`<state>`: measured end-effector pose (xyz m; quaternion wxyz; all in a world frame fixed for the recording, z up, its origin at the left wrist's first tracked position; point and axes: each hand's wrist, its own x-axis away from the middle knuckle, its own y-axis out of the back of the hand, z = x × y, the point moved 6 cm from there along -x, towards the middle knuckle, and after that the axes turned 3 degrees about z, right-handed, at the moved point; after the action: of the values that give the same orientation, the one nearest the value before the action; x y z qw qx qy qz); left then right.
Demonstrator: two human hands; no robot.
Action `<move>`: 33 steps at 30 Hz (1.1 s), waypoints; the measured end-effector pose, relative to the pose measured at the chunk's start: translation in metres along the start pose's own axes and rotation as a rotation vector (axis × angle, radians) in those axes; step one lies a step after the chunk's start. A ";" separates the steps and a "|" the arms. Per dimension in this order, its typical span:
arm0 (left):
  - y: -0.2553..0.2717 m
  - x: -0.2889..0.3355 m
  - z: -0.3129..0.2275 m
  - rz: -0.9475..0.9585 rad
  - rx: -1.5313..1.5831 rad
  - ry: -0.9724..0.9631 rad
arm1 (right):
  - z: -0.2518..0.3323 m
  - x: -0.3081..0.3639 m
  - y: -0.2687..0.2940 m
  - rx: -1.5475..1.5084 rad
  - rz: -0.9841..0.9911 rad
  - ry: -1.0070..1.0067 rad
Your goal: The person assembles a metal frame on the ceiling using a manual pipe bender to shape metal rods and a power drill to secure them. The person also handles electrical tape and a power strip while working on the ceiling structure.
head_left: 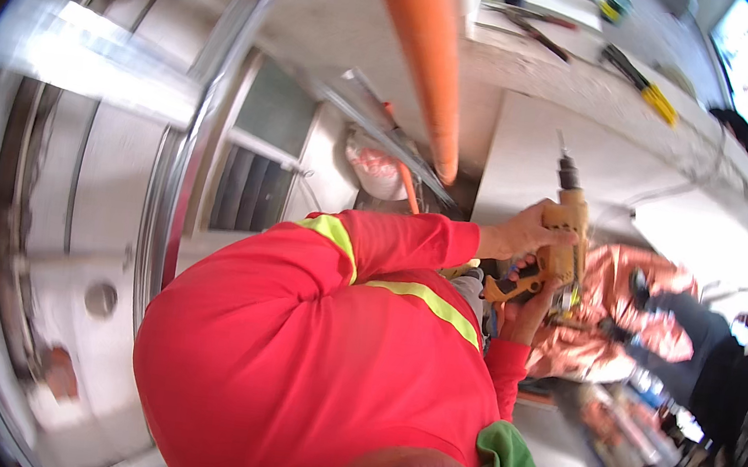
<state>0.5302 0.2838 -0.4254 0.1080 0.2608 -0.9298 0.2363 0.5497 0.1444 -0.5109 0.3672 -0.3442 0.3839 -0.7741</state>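
Note:
A yellow cordless drill (570, 217) with a black chuck (569, 175) and a thin bit is between my two hands, its bit pointing toward the far side. My left hand (522, 230) is closed on the drill's body behind the chuck. My right hand (540, 300) grips it nearer the rear, by the handle; some of its fingers are hidden behind the tool. Both my sleeves are red, and the left one has a yellow-green band.
An orange pipe (425, 64) slants down from above, beside a metal frame (191, 139) at left. Pliers (640, 84) with yellow-and-black handles lie on the far ledge (522, 70). A white sack (377, 167) stands low behind. Crumpled orange sheeting (597, 337) and blurred tools fill the right.

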 end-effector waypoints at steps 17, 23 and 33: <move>0.208 0.344 -0.093 -1.236 -0.176 -0.747 | 0.021 -0.051 -0.200 0.300 0.784 -0.242; 0.213 0.434 -0.153 -1.150 0.174 -1.168 | 0.015 -0.031 -0.250 0.337 0.922 -0.256; 0.188 0.472 -0.344 -0.917 -0.143 -1.225 | 0.048 -0.019 -0.313 0.213 1.042 -0.190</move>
<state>0.0594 0.3910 -0.0469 -0.3228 0.6971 -0.6353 -0.0793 0.5029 0.2804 -0.2287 0.7687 -0.1376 0.3884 -0.4892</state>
